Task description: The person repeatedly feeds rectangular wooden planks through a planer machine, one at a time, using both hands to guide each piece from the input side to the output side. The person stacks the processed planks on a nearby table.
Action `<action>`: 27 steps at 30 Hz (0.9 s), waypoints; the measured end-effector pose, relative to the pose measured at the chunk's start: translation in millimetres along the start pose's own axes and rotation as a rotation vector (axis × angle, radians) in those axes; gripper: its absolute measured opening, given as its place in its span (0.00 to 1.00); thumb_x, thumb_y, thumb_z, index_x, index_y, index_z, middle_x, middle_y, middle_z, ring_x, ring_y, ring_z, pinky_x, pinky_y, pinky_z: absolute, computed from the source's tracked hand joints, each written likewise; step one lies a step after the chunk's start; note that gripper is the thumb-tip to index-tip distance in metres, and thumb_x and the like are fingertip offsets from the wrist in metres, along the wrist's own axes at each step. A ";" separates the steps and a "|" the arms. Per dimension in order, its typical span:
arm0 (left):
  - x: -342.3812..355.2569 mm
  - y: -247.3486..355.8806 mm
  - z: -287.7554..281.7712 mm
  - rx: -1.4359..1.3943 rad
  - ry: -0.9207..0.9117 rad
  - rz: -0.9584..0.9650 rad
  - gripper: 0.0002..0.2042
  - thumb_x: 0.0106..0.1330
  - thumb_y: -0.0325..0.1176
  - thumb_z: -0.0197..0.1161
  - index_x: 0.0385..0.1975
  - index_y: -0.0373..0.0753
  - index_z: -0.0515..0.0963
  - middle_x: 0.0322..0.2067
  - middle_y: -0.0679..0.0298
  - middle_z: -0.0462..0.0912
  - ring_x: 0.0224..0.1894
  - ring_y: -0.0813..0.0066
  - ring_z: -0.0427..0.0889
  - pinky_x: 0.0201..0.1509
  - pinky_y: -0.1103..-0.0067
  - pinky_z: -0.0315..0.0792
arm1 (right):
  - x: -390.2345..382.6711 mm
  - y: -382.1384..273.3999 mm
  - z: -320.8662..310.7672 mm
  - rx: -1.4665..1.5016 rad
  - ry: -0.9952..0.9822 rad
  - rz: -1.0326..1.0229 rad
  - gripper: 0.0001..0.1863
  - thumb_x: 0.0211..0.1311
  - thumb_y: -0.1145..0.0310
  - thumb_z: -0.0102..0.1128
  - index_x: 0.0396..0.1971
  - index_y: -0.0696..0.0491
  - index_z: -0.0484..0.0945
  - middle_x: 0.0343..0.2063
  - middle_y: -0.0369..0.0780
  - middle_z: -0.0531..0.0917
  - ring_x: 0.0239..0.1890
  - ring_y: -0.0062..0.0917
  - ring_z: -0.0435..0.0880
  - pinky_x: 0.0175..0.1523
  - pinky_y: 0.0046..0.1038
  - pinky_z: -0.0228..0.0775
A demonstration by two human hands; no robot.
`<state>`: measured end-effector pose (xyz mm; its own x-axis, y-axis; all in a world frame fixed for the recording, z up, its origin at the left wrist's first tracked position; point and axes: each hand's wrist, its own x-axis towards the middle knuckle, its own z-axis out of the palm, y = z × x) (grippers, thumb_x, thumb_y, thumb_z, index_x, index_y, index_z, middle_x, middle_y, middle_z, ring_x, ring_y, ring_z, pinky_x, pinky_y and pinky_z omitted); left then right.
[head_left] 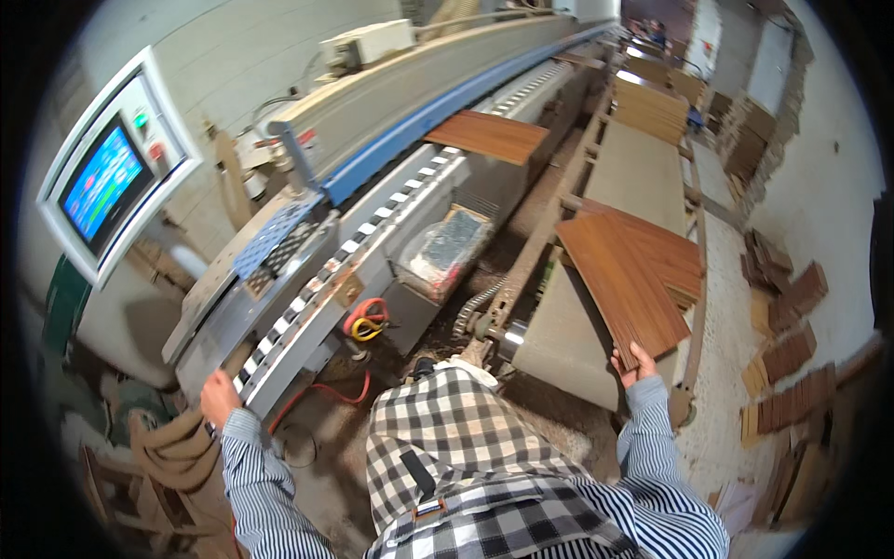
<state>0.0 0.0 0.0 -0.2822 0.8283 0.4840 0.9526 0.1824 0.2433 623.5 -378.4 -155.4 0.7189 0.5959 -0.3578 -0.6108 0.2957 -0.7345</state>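
My right hand (636,364) grips the near end of a reddish-brown wood-grain panel (619,279), thumb on top and fingers at the edge. That panel is tilted over a second brown panel (656,252) lying on the belt conveyor (568,349). On the left, my left hand (220,398) is at the near end of the long machine's feed rail (307,312), its fingers curled; whatever is in them is hidden. Farther along the rail, another brown panel (491,135) lies across the machine beside its blue beam (410,140).
A control screen (104,183) in a white frame stands at the left. Red and yellow coiled hoses (366,320) hang under the rail, and a red hose (340,396) runs low nearby. Stacked boards (647,107) sit far along the conveyor. Brown strip bundles (792,387) lie along the right wall.
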 end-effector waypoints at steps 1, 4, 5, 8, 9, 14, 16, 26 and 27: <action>-1.8 -2.2 -6.9 0.079 0.068 -0.020 0.22 0.61 0.46 0.43 0.26 0.34 0.80 0.24 0.45 0.78 0.29 0.46 0.78 0.35 0.58 0.70 | 2.2 4.6 13.9 0.007 -0.059 0.004 0.25 0.50 0.64 0.61 0.47 0.59 0.68 0.36 0.45 0.79 0.34 0.30 0.80 0.38 0.29 0.76; -17.5 17.2 16.3 0.036 0.019 -0.005 0.21 0.61 0.43 0.43 0.22 0.34 0.79 0.23 0.46 0.78 0.27 0.46 0.77 0.33 0.59 0.70 | -39.5 -15.8 34.6 -0.017 -0.203 -0.050 0.23 0.51 0.66 0.58 0.46 0.61 0.69 0.36 0.45 0.80 0.32 0.27 0.81 0.38 0.29 0.77; -8.6 8.2 12.2 0.051 0.033 -0.015 0.21 0.61 0.43 0.42 0.21 0.35 0.79 0.23 0.46 0.78 0.27 0.47 0.78 0.33 0.60 0.71 | -48.3 -3.6 49.7 -0.011 -0.251 -0.026 0.23 0.51 0.67 0.57 0.47 0.62 0.69 0.35 0.46 0.80 0.32 0.28 0.81 0.38 0.30 0.77; -5.6 8.9 -7.8 0.015 0.027 -0.033 0.22 0.61 0.44 0.42 0.22 0.36 0.80 0.23 0.47 0.78 0.27 0.48 0.78 0.35 0.60 0.71 | -65.8 15.1 91.1 -0.001 -0.313 0.105 0.26 0.47 0.71 0.58 0.48 0.63 0.66 0.37 0.48 0.79 0.34 0.34 0.81 0.37 0.32 0.78; -6.0 7.5 -5.7 0.023 0.024 -0.030 0.21 0.61 0.43 0.43 0.22 0.35 0.80 0.22 0.47 0.78 0.27 0.49 0.79 0.35 0.61 0.71 | -71.1 20.4 108.8 -0.005 -0.350 0.119 0.27 0.46 0.71 0.59 0.49 0.63 0.65 0.37 0.49 0.78 0.34 0.35 0.81 0.36 0.32 0.78; -5.1 7.4 -9.2 0.035 0.028 -0.004 0.20 0.61 0.43 0.44 0.20 0.36 0.80 0.22 0.48 0.79 0.26 0.51 0.79 0.35 0.62 0.71 | -100.1 60.7 207.8 -0.086 -0.520 0.202 0.28 0.45 0.72 0.59 0.49 0.63 0.64 0.37 0.48 0.77 0.35 0.37 0.80 0.37 0.33 0.76; -5.2 8.3 -12.1 0.012 0.025 -0.007 0.20 0.61 0.43 0.45 0.20 0.36 0.80 0.22 0.48 0.79 0.26 0.50 0.79 0.35 0.63 0.71 | -108.0 79.1 242.9 -0.144 -0.573 0.286 0.28 0.45 0.73 0.58 0.49 0.62 0.64 0.38 0.47 0.77 0.38 0.36 0.79 0.38 0.32 0.76; -5.4 8.9 -15.9 -0.030 0.003 -0.026 0.19 0.60 0.42 0.46 0.20 0.36 0.80 0.21 0.49 0.79 0.27 0.51 0.78 0.39 0.65 0.70 | -153.9 170.9 367.4 -0.425 -1.130 0.630 0.22 0.59 0.62 0.55 0.49 0.58 0.68 0.40 0.44 0.79 0.38 0.24 0.79 0.46 0.27 0.71; -5.7 7.9 -16.4 -0.026 0.005 -0.025 0.19 0.60 0.42 0.46 0.20 0.36 0.80 0.21 0.49 0.79 0.27 0.51 0.78 0.39 0.65 0.69 | -154.8 178.7 372.5 -0.485 -1.205 0.678 0.22 0.59 0.62 0.55 0.50 0.58 0.67 0.40 0.43 0.79 0.38 0.23 0.78 0.46 0.26 0.71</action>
<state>7.3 -12.0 12.9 -0.3065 0.8209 0.4819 0.9421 0.1893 0.2768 279.5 -139.7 -16.5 -0.5098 0.8375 -0.1969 -0.3677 -0.4190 -0.8302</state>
